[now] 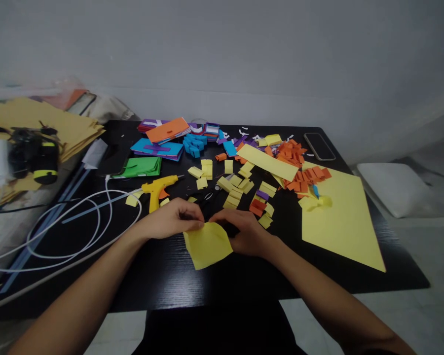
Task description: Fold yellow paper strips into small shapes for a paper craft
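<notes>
A bent piece of yellow paper is held up over the near part of the black table. My left hand pinches its upper left edge between thumb and fingers. On its right side, my right hand grips the same piece, with some fingertips hidden behind it. Just beyond my hands lie several small folded yellow paper pieces and a pair of dark-handled scissors. A yellow glue gun rests beside my left hand, its nozzle pointing right.
A large yellow sheet covers the table's right side, near a heap of orange folded pieces. Stacked coloured paper envelopes and a phone lie at the back. White cables loop across the left side of the black table.
</notes>
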### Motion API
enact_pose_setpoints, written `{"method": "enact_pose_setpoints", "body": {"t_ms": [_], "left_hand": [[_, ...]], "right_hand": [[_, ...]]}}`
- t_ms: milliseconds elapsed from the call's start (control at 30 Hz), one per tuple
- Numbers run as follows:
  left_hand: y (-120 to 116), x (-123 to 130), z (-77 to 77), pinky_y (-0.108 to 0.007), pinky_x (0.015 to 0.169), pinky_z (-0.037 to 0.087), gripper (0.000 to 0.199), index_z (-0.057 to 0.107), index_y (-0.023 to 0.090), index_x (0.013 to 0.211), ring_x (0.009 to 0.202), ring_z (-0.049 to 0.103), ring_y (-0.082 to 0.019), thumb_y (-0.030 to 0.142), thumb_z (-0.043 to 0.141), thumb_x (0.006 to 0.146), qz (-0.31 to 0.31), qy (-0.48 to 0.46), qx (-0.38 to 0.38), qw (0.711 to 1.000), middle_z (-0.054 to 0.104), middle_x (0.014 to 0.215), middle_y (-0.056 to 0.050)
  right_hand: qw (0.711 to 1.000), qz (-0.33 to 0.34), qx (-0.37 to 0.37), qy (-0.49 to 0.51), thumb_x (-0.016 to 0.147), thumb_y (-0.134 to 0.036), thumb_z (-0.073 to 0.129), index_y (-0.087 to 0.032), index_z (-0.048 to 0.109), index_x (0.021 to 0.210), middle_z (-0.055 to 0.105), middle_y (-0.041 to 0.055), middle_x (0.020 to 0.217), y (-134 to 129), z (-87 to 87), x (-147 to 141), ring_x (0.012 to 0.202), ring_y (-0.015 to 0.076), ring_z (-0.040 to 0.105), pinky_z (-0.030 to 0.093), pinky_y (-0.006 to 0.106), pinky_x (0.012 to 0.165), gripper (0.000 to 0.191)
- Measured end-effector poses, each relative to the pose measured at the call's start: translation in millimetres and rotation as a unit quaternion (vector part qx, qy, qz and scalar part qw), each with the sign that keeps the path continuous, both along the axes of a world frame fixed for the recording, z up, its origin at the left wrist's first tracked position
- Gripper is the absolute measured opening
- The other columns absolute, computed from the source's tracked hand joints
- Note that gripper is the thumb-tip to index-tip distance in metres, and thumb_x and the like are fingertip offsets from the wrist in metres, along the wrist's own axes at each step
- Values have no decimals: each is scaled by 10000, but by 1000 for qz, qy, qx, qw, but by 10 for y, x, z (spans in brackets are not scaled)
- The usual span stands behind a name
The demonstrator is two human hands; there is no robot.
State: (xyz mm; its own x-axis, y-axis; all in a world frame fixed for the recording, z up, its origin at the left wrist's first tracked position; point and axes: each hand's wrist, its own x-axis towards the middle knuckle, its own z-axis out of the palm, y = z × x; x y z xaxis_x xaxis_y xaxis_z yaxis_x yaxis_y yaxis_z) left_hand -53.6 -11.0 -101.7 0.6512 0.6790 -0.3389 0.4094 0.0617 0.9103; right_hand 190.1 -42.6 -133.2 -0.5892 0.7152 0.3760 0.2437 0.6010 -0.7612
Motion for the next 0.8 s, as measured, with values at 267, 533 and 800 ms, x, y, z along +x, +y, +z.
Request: {"method": "enact_pose_setpoints", "body": {"t_ms": [267, 533, 800], "left_hand": [[-7, 34, 14, -190, 595, 435, 248, 748, 139, 826, 663, 585, -120, 375, 687, 872, -33, 37, -9, 999, 680, 718, 3], [-6, 16, 33, -189, 626, 434, 264, 787, 145, 888, 710, 594, -127, 391, 692, 876, -42, 47, 29, 998, 711, 763, -4], [-22, -43, 78, -188, 609, 453, 217, 783, 153, 922, 663, 604, -117, 346, 697, 870, -68, 17, -3, 997, 729, 768, -7]], "right_hand": [[999, 50, -20, 5, 831, -124, 711, -218, 628, 1199, 725, 77, 1055, -24, 21, -43, 941, 191, 708, 570, 294, 804, 388], [998, 56, -7, 27, 800, -91, 689, -195, 669, 1057, 693, 96, 1074, -11, 35, -30, 970, 192, 697, 562, 295, 828, 278], [997, 17, -59, 37, 767, -223, 829, -201, 694, 1028, 776, 46, 957, -26, 52, 0, 832, 174, 738, 551, 261, 756, 295]]}}
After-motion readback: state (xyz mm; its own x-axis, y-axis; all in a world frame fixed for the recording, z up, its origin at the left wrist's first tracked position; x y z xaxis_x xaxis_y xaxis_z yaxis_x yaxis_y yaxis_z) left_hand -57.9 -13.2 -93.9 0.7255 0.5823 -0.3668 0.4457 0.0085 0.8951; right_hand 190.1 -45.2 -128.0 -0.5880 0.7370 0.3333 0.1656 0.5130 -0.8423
